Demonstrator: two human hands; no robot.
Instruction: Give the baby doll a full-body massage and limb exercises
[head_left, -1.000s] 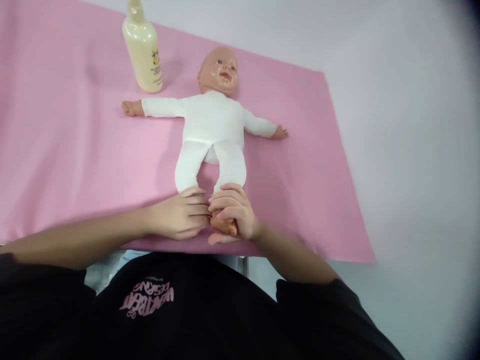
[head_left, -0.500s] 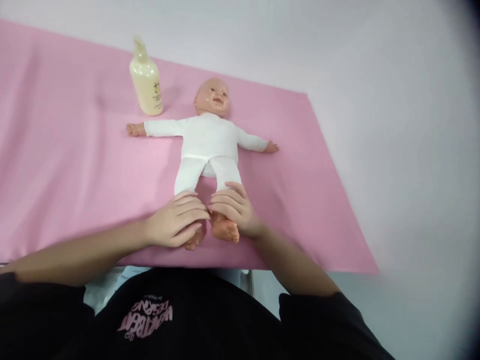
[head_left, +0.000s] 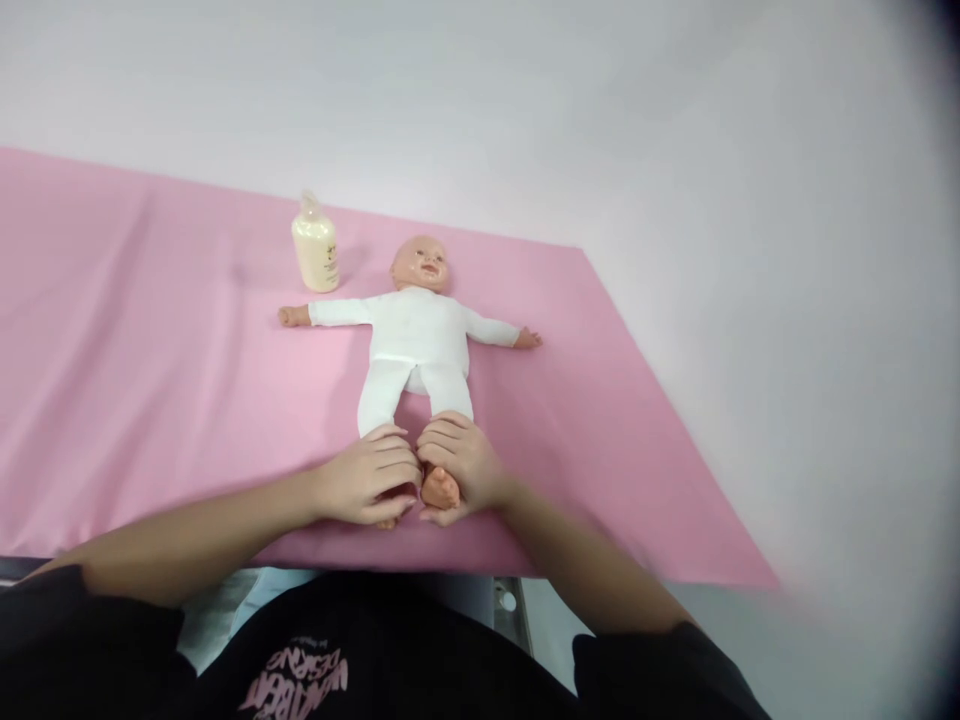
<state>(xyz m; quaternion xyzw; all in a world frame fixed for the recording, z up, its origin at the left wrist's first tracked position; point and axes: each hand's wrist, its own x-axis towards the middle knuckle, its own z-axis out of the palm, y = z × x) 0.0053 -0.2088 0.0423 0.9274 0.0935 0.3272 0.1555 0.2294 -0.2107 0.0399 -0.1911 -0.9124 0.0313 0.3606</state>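
On the pink cloth (head_left: 585,450), a doll (head_left: 418,325) lay near a bottle (head_left: 316,258), the left hand (head_left: 366,478) clasping one leg (head_left: 377,400) in its fingers, the right hand (head_left: 469,465) clasping the other likewise

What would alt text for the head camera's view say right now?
A white-bodied baby doll lies face up, arms spread, on a pink cloth, its legs held near the feet by a person's left hand and right hand. A pale yellow pump bottle stands beside its head.
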